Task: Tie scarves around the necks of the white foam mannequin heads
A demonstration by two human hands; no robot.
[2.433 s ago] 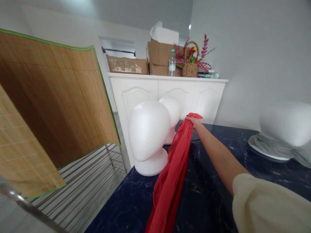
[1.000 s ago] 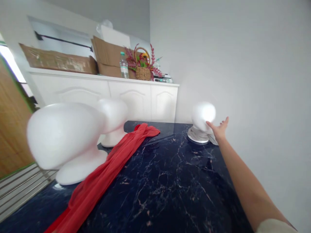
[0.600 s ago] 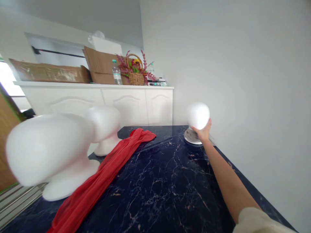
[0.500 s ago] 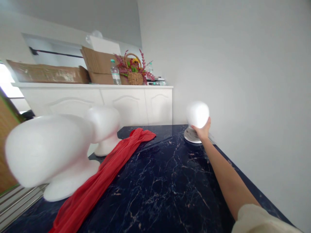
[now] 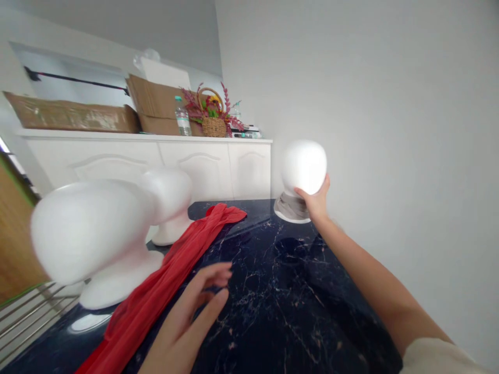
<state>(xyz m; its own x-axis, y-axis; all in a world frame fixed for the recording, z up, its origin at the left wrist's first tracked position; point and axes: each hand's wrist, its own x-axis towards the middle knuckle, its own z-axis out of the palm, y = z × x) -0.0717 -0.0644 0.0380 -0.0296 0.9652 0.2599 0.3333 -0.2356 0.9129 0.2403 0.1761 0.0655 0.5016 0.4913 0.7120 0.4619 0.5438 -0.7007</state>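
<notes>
My right hand (image 5: 317,201) grips a white mannequin head (image 5: 306,166) by its neck, at the far right of the dark table (image 5: 265,311). Grey cloth (image 5: 290,206) wraps that head's neck just above the white base. Whether the base touches the tabletop I cannot tell. Nearer to me, my left hand (image 5: 187,319) hovers over the table with fingers apart and curved, holding nothing. Beside it a long red cloth (image 5: 183,262) lies stretched across the table. Two more white objects, a large mannequin head (image 5: 97,228) and a smaller-looking one (image 5: 169,195), stand on the left.
Behind the table runs a white cabinet (image 5: 206,161) bearing cardboard boxes (image 5: 156,106), a water bottle (image 5: 182,118) and a flower basket (image 5: 214,126). A metal rack (image 5: 35,317) is at the lower left. The grey wall (image 5: 390,156) borders the right side.
The right hand has brought its mannequin head left and closer, and the grey neck cloth shows more. My left hand has come into view from below.
</notes>
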